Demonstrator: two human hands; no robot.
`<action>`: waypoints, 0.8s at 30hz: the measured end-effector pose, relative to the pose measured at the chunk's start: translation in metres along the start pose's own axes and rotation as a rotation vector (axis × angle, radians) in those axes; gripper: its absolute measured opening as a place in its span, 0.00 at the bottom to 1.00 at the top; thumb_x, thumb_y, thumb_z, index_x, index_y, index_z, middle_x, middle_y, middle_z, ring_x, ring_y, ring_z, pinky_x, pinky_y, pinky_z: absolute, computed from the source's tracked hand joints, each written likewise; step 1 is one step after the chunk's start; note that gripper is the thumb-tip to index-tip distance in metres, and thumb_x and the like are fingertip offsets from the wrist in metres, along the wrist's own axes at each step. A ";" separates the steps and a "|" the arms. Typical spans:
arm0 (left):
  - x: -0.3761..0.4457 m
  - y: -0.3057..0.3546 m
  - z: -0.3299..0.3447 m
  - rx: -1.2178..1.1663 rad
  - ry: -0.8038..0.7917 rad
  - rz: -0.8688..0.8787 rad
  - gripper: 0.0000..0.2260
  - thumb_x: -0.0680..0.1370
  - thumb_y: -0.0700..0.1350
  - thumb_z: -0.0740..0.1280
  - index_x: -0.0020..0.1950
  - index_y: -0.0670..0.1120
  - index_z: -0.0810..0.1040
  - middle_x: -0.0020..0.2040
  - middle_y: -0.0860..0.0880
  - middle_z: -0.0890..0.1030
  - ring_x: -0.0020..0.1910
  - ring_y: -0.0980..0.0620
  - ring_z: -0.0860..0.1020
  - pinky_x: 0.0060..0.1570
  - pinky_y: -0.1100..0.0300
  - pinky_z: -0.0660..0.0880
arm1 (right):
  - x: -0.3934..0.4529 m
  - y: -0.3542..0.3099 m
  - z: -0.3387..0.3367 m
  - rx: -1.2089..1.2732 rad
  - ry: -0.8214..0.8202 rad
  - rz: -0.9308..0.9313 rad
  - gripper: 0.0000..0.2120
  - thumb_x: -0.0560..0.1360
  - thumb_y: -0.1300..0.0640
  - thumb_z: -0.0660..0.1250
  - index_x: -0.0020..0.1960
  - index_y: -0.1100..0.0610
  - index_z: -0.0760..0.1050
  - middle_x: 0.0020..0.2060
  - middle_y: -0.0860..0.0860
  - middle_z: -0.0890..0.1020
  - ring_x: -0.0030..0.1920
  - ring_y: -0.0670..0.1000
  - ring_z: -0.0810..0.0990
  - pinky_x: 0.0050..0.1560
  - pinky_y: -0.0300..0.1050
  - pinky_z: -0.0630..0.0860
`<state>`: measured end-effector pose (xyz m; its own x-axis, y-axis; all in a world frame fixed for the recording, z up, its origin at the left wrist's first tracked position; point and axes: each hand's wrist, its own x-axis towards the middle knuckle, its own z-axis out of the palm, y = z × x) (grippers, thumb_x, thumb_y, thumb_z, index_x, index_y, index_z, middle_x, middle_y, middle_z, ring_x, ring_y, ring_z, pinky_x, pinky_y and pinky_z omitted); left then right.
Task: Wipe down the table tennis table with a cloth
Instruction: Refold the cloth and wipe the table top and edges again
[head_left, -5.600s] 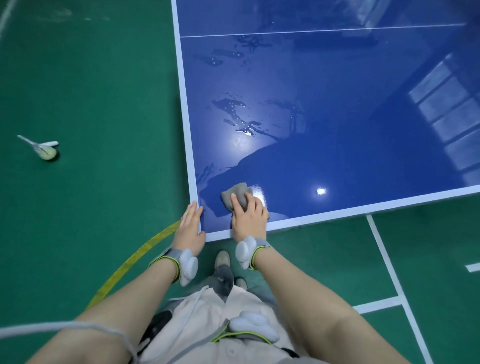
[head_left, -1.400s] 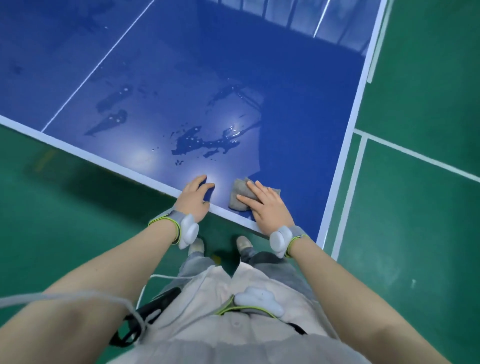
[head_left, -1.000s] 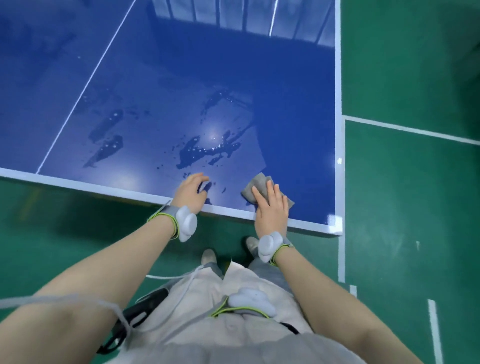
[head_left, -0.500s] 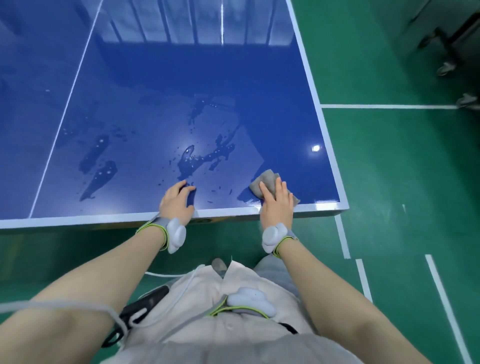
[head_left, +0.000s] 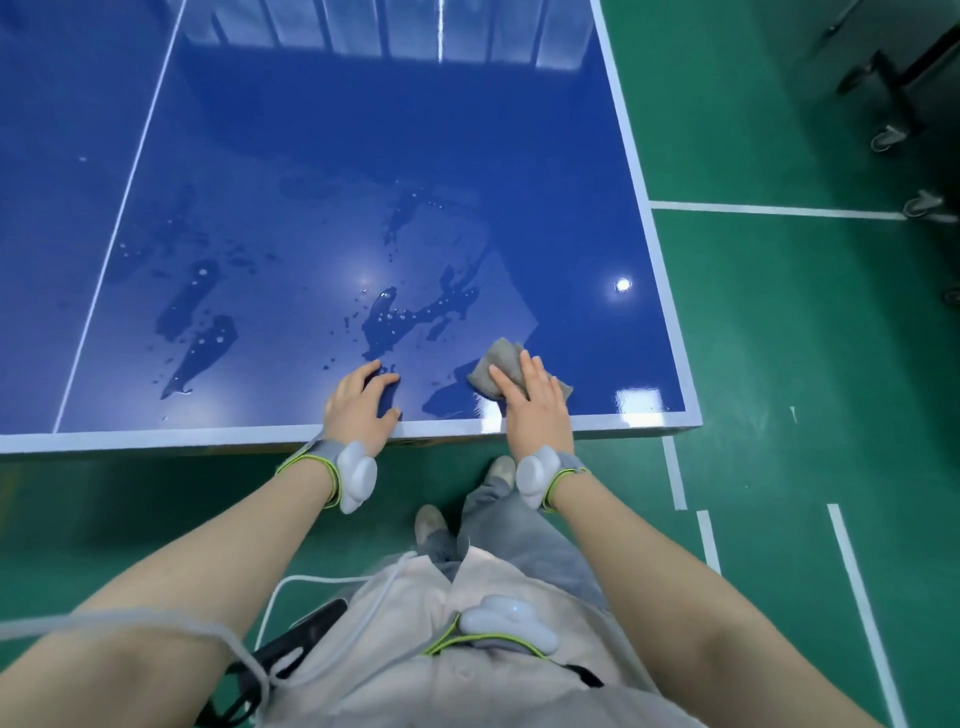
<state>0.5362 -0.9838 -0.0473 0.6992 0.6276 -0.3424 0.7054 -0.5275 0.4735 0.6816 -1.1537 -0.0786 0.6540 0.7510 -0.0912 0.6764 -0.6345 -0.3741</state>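
My right hand lies flat on the grey cloth, fingers straight and together, pressing it onto the blue counter close to its near right corner; the cloth's crumpled edge shows past my fingertips and a flap pokes out on the right side of my hand. My left hand rests on the counter just inside the white near edge, well left of the cloth, its fingers spread and bent with the tips touching the surface, holding nothing. Just beyond my left fingers sits a dark puddle with small droplets around it, and two more wet streaks lie further left, short of the white centre line. Both wrists carry white sensor pods on grey straps, and a third pod sits at my waist. Below the counter's edge I see my shoes on the green floor, which is marked with white lines.
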 end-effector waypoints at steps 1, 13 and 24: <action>0.001 0.000 0.001 -0.004 0.007 -0.006 0.20 0.78 0.44 0.63 0.70 0.48 0.67 0.74 0.49 0.60 0.73 0.48 0.56 0.68 0.56 0.53 | 0.003 0.003 0.000 0.012 0.036 0.061 0.26 0.79 0.68 0.57 0.73 0.49 0.65 0.76 0.56 0.55 0.77 0.57 0.51 0.72 0.43 0.39; 0.015 0.005 -0.001 0.008 0.088 -0.098 0.19 0.77 0.42 0.62 0.68 0.47 0.69 0.66 0.46 0.67 0.66 0.45 0.62 0.64 0.56 0.58 | 0.022 -0.028 0.010 -0.025 -0.090 -0.301 0.24 0.65 0.65 0.62 0.58 0.52 0.80 0.62 0.62 0.77 0.61 0.64 0.77 0.57 0.62 0.72; 0.054 0.027 -0.012 0.044 0.111 -0.105 0.20 0.77 0.43 0.63 0.69 0.47 0.68 0.72 0.47 0.61 0.72 0.46 0.56 0.69 0.55 0.54 | 0.070 0.007 -0.019 0.020 -0.004 0.094 0.25 0.80 0.64 0.53 0.74 0.47 0.62 0.77 0.55 0.50 0.77 0.56 0.46 0.73 0.50 0.42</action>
<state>0.5912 -0.9576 -0.0436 0.6060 0.7387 -0.2949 0.7799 -0.4789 0.4030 0.7383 -1.1091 -0.0704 0.7132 0.6887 -0.1302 0.6050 -0.6987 -0.3818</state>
